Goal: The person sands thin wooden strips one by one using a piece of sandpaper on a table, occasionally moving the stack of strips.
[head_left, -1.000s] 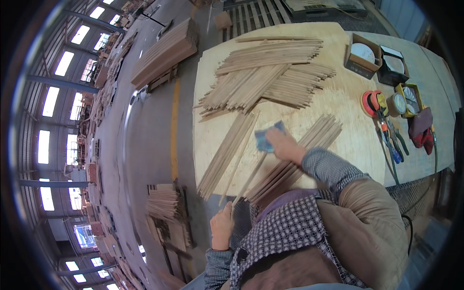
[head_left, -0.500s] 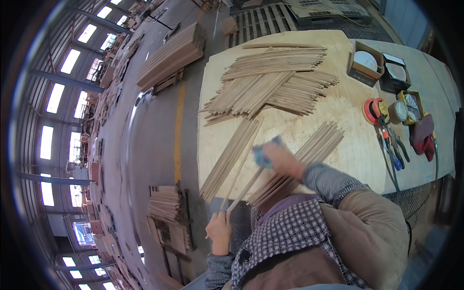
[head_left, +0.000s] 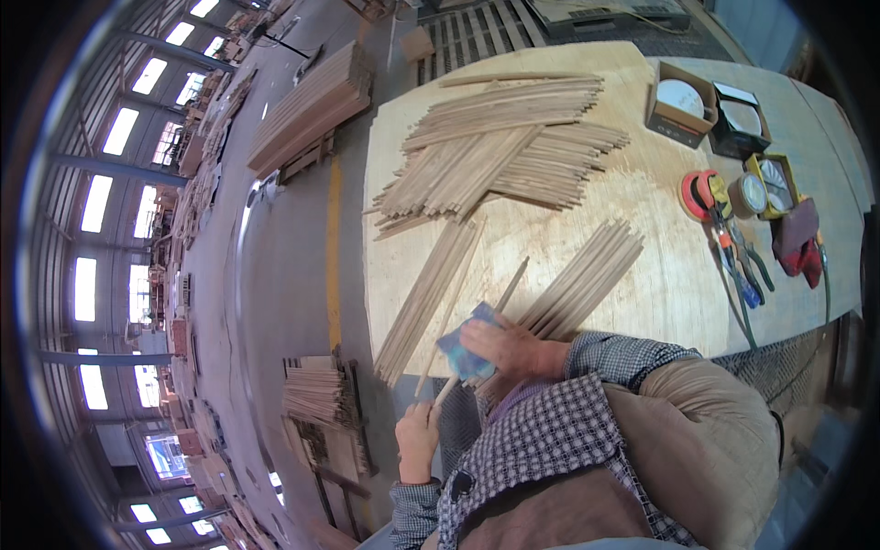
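Note:
My left hand [head_left: 419, 429] is closed on the near end of a thin wooden stick [head_left: 516, 279], just off the table's front edge. My right hand [head_left: 510, 345] presses a blue sanding pad [head_left: 467, 359] around the same stick, close to my left hand. The pad and fingers hide the stick's middle; its far end sticks out over the table. Another loose stick [head_left: 453, 307] lies just left of it. A bundle of sticks [head_left: 423, 307] rests on the left, and a second bundle [head_left: 587, 280] lies right of the pad, partly under my right forearm.
A big crossed pile of sticks [head_left: 500, 147] covers the far part of the plywood table [head_left: 642, 293]. At right are a red sander [head_left: 701, 195], pliers [head_left: 753, 261], a tape roll [head_left: 747, 195], red gloves [head_left: 799, 243] and boxes of discs [head_left: 680, 105]. A rack of sticks [head_left: 316, 390] stands at left.
My right hand has slid the pad along the stick toward my left hand, baring the stick's far end. My left hand keeps its grip. The view has shifted slightly.

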`<action>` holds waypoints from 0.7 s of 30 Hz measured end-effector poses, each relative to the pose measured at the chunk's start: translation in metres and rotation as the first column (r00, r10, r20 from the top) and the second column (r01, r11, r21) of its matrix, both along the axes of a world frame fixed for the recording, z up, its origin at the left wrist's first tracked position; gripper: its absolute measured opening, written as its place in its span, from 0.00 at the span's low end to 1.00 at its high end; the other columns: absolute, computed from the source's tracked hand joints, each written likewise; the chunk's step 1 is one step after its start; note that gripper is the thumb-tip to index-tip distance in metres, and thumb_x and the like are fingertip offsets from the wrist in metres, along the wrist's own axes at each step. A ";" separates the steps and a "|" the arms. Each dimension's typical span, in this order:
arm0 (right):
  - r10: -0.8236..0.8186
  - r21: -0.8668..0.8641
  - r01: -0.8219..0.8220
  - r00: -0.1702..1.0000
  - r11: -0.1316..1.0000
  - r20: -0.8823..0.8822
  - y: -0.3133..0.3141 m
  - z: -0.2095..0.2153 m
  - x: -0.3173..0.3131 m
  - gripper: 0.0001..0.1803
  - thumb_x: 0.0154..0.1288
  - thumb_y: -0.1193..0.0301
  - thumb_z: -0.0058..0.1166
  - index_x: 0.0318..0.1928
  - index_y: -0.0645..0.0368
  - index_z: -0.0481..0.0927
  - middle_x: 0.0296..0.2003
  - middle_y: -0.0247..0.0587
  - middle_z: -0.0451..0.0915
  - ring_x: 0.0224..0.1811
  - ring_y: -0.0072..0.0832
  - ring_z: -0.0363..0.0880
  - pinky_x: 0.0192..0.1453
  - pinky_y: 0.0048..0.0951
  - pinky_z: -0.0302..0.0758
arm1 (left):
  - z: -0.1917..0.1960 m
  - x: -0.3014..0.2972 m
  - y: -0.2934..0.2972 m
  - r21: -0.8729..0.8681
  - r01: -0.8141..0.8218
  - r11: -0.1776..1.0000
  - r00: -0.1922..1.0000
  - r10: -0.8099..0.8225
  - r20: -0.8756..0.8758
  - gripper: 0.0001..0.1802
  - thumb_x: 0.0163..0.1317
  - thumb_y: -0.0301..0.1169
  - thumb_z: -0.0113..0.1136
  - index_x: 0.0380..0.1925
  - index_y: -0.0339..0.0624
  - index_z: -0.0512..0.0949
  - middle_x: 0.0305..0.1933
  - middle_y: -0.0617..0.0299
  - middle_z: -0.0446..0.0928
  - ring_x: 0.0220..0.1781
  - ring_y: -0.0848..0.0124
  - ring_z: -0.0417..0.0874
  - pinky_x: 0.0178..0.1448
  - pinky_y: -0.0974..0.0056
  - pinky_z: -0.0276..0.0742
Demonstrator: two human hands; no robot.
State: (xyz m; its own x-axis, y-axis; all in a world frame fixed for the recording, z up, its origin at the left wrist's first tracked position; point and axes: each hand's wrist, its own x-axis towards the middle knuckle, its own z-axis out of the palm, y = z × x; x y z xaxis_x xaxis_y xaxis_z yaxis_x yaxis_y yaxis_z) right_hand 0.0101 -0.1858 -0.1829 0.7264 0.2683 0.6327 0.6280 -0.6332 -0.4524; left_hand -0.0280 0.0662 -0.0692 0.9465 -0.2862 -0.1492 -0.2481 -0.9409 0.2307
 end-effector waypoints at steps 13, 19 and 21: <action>-0.040 -0.021 0.039 0.998 0.999 -0.048 -0.016 0.001 0.001 0.12 0.62 0.70 0.52 0.47 0.54 0.77 0.55 0.46 0.74 0.58 0.35 0.73 0.65 0.46 0.65 | -0.007 0.003 -0.007 -0.253 -0.438 0.863 0.845 0.299 -0.444 0.09 0.59 0.30 0.61 0.37 0.37 0.79 0.21 0.59 0.76 0.25 0.70 0.78 0.33 0.65 0.74; -0.390 -0.285 0.312 0.878 0.906 -0.279 -0.086 -0.056 0.061 0.27 0.59 0.72 0.52 0.61 0.61 0.67 0.63 0.47 0.66 0.68 0.41 0.63 0.67 0.51 0.60 | -0.016 -0.002 -0.015 -0.195 -0.233 0.953 0.939 0.168 -0.300 0.11 0.55 0.30 0.64 0.36 0.40 0.77 0.30 0.50 0.79 0.34 0.54 0.81 0.40 0.55 0.75; -0.399 -0.223 0.340 0.858 0.914 -0.324 -0.078 -0.051 0.061 0.25 0.59 0.73 0.50 0.59 0.62 0.70 0.62 0.47 0.68 0.67 0.41 0.63 0.66 0.50 0.61 | -0.004 0.002 -0.022 -0.123 -0.122 0.985 0.978 0.098 -0.185 0.11 0.56 0.34 0.63 0.38 0.42 0.78 0.33 0.47 0.79 0.37 0.47 0.80 0.42 0.50 0.74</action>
